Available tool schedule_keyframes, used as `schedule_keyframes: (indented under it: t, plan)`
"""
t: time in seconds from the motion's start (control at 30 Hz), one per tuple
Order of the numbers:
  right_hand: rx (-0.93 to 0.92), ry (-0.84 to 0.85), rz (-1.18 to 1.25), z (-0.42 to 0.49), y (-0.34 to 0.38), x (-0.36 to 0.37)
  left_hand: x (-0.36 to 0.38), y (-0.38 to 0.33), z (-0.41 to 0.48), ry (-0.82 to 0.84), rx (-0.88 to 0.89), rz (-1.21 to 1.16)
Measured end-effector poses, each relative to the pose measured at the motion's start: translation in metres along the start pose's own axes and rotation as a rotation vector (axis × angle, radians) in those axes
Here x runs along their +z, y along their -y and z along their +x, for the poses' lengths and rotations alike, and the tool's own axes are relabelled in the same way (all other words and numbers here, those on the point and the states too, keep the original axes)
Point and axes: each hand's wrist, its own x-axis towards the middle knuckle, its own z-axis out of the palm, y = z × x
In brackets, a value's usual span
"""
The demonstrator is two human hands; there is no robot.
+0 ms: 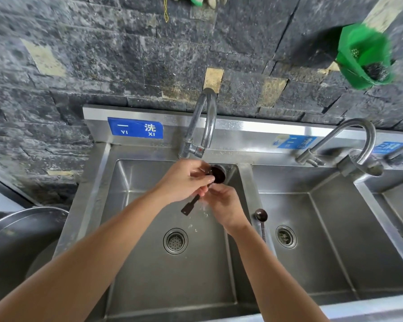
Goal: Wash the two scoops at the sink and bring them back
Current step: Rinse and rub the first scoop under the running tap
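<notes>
Over the left sink basin [135, 205] I hold a dark brown scoop [217, 174] under the curved tap [204, 126]. My left hand [184, 180] grips it by the bowl end, and its flat handle sticks out down-left below my fingers. My right hand [223, 205] is closed against the scoop from below, with water running and splashing around it. A second, smaller scoop [261, 216] with a round dark bowl lies on the divider between the left and middle basins, its handle pointing toward me.
The steel sink unit has three basins; the middle basin [312, 228] has its own tap [349, 142]. Drains [175, 241] sit in the basin floors. A green bag [364, 55] hangs on the stone wall at upper right. A large metal lid [21, 228] stands at the left.
</notes>
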Motion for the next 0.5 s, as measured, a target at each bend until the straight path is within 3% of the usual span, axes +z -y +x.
schedule_keyframes:
  t: [0.07, 0.2, 0.33, 0.4, 0.5]
  plan:
    - [-0.005, -0.030, -0.035, -0.001, -0.001, 0.003, 0.001, -0.009, 0.000, -0.088, 0.055, -0.008]
    - [0.217, 0.022, -0.198, -0.011, -0.008, 0.008, 0.003, -0.017, 0.002, -0.250, 0.067, -0.180]
    - [0.068, -0.101, 0.058, -0.002, 0.011, -0.006, 0.005, -0.013, -0.005, -0.299, 0.028, -0.225]
    - [0.042, -0.117, 0.037, -0.003, 0.013, -0.001, 0.009, -0.016, -0.006, -0.326, 0.017, -0.300]
    - [0.243, 0.038, -0.163, -0.019, -0.001, 0.009, 0.012, -0.022, -0.005, -0.369, 0.037, -0.315]
